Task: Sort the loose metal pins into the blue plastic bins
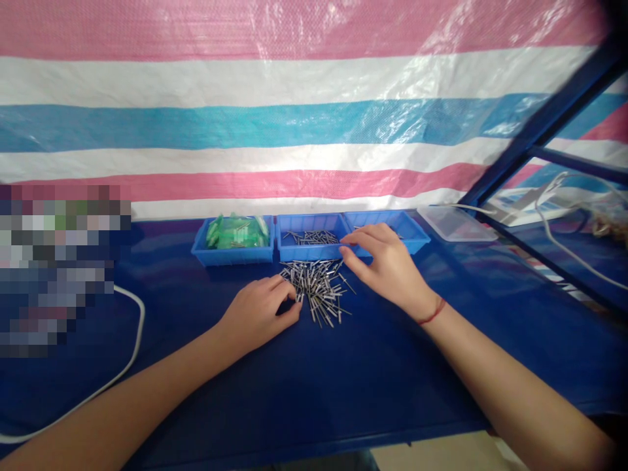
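A loose pile of small metal pins (318, 284) lies on the blue table in front of three blue trays. My left hand (260, 314) rests at the pile's left edge, fingers curled with thumb and forefinger pinching at the pins. My right hand (385, 265) hovers at the pile's right side, over the front wall of the right blue tray (415, 239), with its fingers bent and apart; nothing shows in them. The middle blue tray (309, 248) holds several pins. The left blue tray (230, 255) holds green pieces.
A clear plastic lid or box (456, 224) lies right of the trays. A white cable (130, 353) curves across the table's left side. A blue metal frame (540, 127) rises at the right. A striped tarp (294, 98) hangs behind the table.
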Demonstrator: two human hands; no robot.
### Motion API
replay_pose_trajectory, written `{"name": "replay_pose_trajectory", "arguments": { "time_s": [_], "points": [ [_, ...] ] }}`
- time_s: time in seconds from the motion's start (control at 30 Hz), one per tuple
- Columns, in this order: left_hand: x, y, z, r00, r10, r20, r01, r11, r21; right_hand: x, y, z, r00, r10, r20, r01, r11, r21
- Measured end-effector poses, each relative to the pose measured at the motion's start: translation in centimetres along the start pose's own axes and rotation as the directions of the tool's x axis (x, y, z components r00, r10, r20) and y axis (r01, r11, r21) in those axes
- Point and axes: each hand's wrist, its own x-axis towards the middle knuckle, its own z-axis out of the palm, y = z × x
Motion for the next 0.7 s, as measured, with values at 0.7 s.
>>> {"name": "replay_pose_trajectory", "arguments": {
  "time_s": [0.7],
  "points": [
    [0.0,1.1,-0.1,0.962,-0.213,-0.169,0.111,0.875,-0.471,-1.1,-5.6,1.1,0.960,0.169,0.224,-0.271,0.764,0.585]
  ]
}}
